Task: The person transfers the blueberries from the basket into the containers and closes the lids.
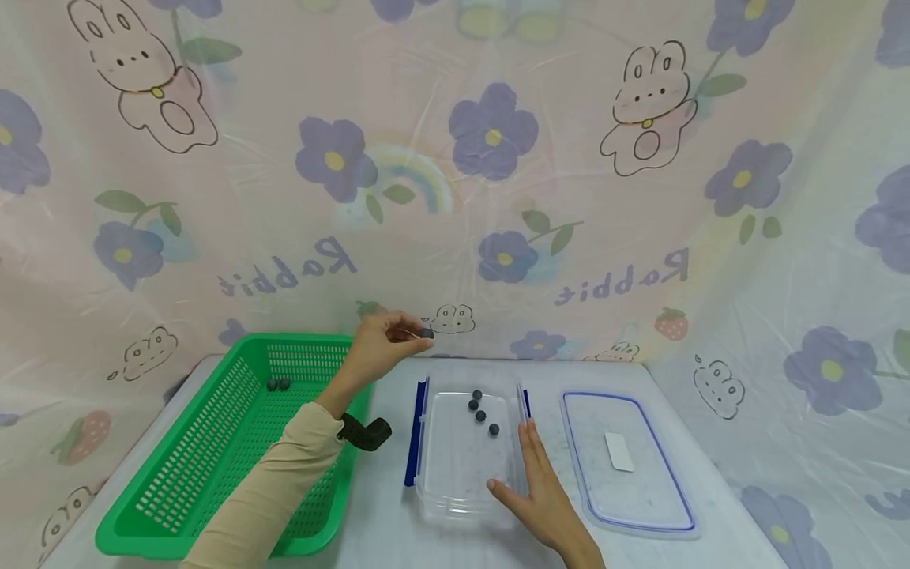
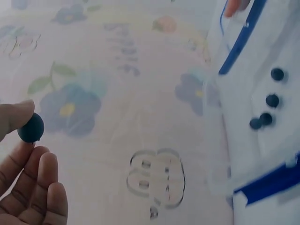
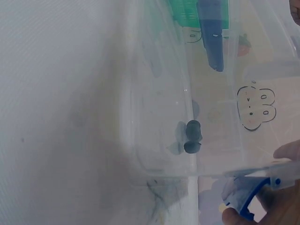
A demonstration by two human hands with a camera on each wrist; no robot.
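In the head view my left hand (image 1: 384, 348) is raised above the gap between the green basket and the clear container. It pinches a dark blueberry (image 2: 31, 127) between thumb and fingertips, the other fingers loosely bent. Below and to the right stands the clear plastic container (image 1: 462, 502) with blue side latches, lidless. Several blueberries (image 1: 480, 416) lie on its floor toward the far end. My right hand (image 1: 543, 498) rests at the container's right wall, fingers straight and thumb spread over the inside. In the right wrist view its fingertips show by a blue latch (image 3: 253, 192).
The green slotted basket (image 1: 341, 506) stands at the left, with two blueberries (image 1: 278, 385) near its far end. A clear lid (image 1: 640, 498) with a blue seal and white label lies at the right. A printed curtain (image 1: 419, 261) hangs behind the white table.
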